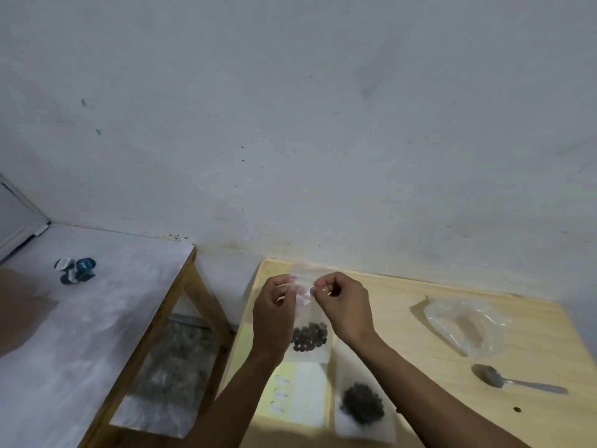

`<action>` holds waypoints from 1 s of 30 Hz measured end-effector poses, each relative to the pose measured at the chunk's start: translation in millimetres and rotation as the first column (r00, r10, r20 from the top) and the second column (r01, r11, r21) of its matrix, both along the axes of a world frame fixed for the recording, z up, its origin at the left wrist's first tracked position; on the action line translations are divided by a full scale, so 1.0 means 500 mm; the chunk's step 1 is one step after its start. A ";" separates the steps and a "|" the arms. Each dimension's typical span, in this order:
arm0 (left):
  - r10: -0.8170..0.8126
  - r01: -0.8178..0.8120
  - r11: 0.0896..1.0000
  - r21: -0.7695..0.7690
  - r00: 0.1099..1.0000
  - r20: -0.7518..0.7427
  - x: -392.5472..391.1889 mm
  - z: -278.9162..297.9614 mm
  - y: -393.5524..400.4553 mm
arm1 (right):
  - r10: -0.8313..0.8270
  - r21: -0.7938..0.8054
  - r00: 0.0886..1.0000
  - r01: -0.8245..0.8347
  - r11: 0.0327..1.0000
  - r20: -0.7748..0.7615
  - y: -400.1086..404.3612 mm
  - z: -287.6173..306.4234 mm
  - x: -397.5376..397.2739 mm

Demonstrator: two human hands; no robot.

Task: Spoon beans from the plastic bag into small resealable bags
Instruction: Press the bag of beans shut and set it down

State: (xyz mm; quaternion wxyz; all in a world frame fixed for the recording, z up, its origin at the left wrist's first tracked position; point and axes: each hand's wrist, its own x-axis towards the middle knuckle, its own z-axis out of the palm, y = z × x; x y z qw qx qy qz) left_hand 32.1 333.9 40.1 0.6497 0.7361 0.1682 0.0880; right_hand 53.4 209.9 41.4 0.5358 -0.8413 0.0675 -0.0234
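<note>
- Where it lies nearest on the counter point(403, 299), a filled bag point(363, 407) looks limp and light.
- Left hand point(273, 313) and right hand point(344, 307) pinch the held bag's point(310, 337) top strip, fingers point(292, 281) curled; beans point(309, 336) sag low.
- Farther right, spoon point(513, 380) and crinkly plastic bag point(465, 324) lie apart.

Bare corner with two tables against a marked wall

A pale grey plastered wall point(290, 108), scuffed and speckled, backs a light wooden table point(533, 334) on the right and a white-topped, wooden-framed table point(97, 302) on the left; mottled floor point(174, 376) shows between. Lighting dim.
</note>
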 end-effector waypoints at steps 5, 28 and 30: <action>-0.005 0.005 1.000 -0.016 1.000 0.017 0.002 0.002 -0.014 | -0.045 -0.001 0.999 0.045 0.999 -0.001 0.000 0.001 0.003; -0.089 0.083 0.991 -0.106 0.995 -0.049 0.043 -0.041 -0.003 | 0.032 0.342 0.977 0.044 0.939 -0.212 -0.036 -0.034 0.019; -0.084 0.073 0.987 -0.145 0.994 -0.075 0.052 -0.047 -0.002 | 0.096 0.389 0.961 0.012 0.921 -0.258 -0.044 -0.041 0.018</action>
